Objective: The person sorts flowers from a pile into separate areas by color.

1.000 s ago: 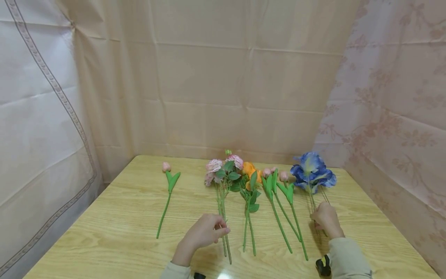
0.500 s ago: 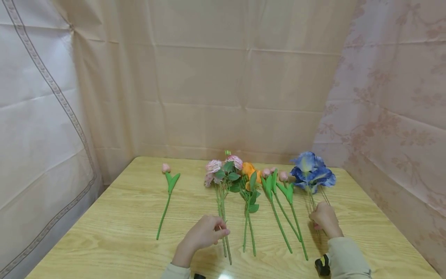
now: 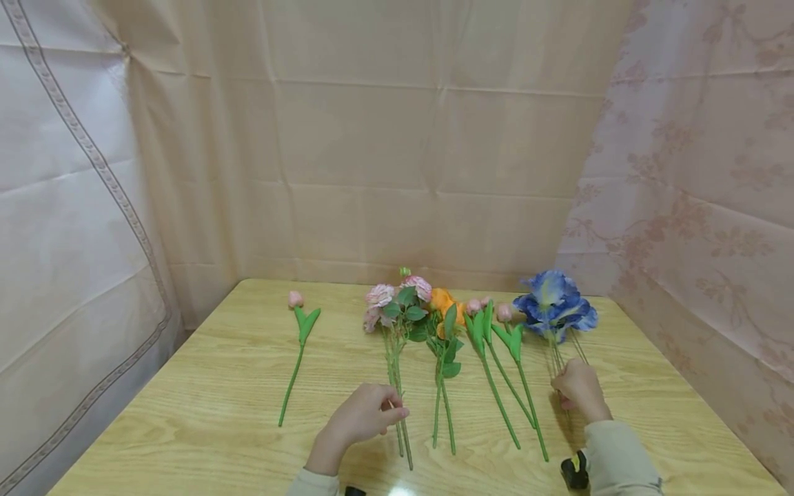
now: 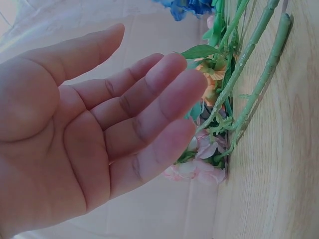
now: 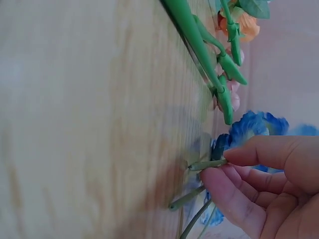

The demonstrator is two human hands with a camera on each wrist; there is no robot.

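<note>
1. While our right hand (image 3: 577, 389) pinches the thin green stems of the blue artificial fabric flowers (image 3: 554, 304) near the right edge of the light wooden tabletop (image 3: 205, 386), our left hand (image 3: 366, 413) rests beside the stems of the pink artificial rose spray (image 3: 397, 303) near the front edge, fingers relaxed and clamped on nothing.
2. We judge the step in hand to be the taking up of the blue flowers; the rose spray looks to be only reached for, not gripped.
3. We think the next move calls for a firmer hold on all the blue stems at once, since they are thin and splay apart, and for the left fingers to curl round the rose stems before any lift.
4. Between the 2 hands lie an orange artificial flower (image 3: 443, 303) and 2 pink tulip buds with broad green leaves (image 3: 490, 313), just beside one another; 1 single pink tulip bud (image 3: 296, 298) lies well apart toward the left edge.
5. Our right wrist view shows thumb and fingers (image 5: 234, 199) closed on a stem end (image 5: 207, 163), which the head view hides behind the hand.
6. Our left wrist view shows an open palm (image 4: 75, 144) with straight fingers just beside the rose stems (image 4: 249, 74); whether they touch, we cannot tell.
</note>
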